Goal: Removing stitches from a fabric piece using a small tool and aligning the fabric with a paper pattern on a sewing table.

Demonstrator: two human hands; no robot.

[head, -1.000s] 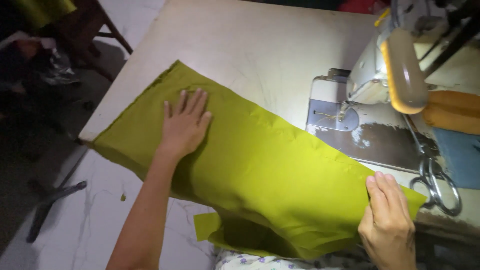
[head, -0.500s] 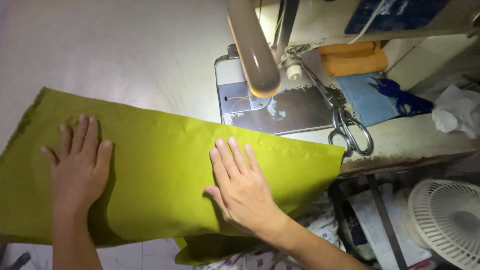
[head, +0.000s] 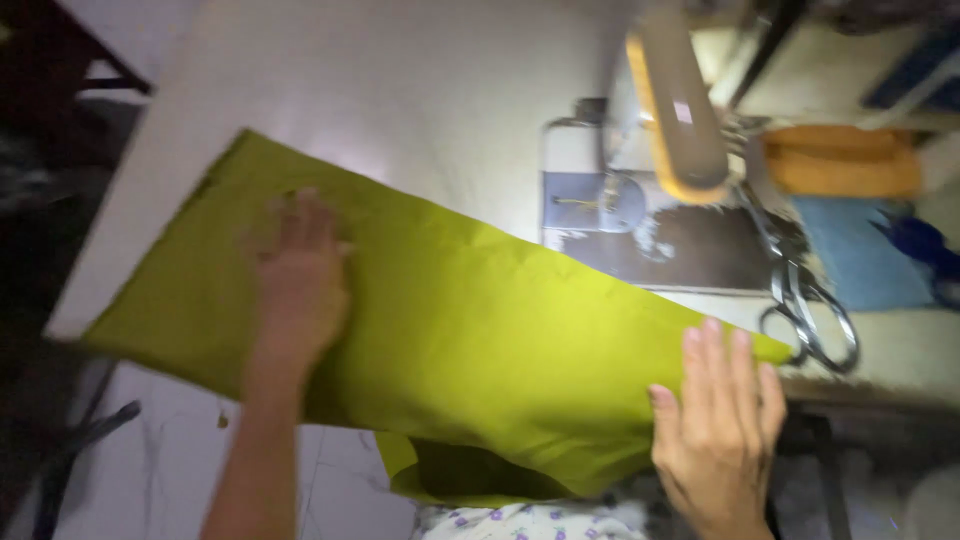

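Observation:
A long piece of lime-green fabric [head: 480,330] lies across the white sewing table [head: 400,90] and hangs over its near edge. My left hand [head: 298,275] rests flat on the cloth's left part, fingers spread. My right hand [head: 718,425] lies flat on the cloth's right end near the table edge, fingers together and extended. Neither hand grips anything. The picture is blurred by motion.
A sewing machine [head: 670,110] with its needle plate [head: 600,200] stands behind the fabric at the right. Scissors [head: 805,300] lie beside it, with an orange object [head: 840,160] and blue cloth [head: 860,260] farther right. Dark floor and a chair leg [head: 85,430] lie at the left.
My right hand slid from the middle of the fabric to its right end. My left hand stays flat on the left part. The view swung back to the left.

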